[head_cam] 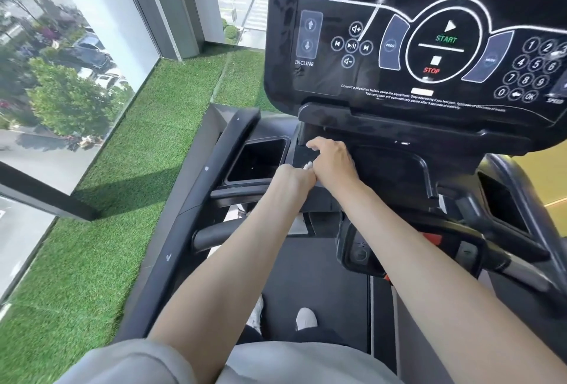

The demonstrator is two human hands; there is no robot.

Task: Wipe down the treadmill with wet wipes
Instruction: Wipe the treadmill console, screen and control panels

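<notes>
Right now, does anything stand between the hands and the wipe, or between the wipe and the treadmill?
Nothing visible. The left hand and right hand meet at the wipe, whose white tip shows between them, over the treadmill's tray.

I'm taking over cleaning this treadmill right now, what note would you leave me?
Left hand: curled, touching the right hand; its grip is hidden.
Right hand: fingers curled, on the console tray beside the cup holder.
Wet wipe: only a white corner shows between the hands; which hand holds it is unclear.
Done: no telling which parts are wiped.
Left: likely the tray, then control panel and handrail.
</notes>
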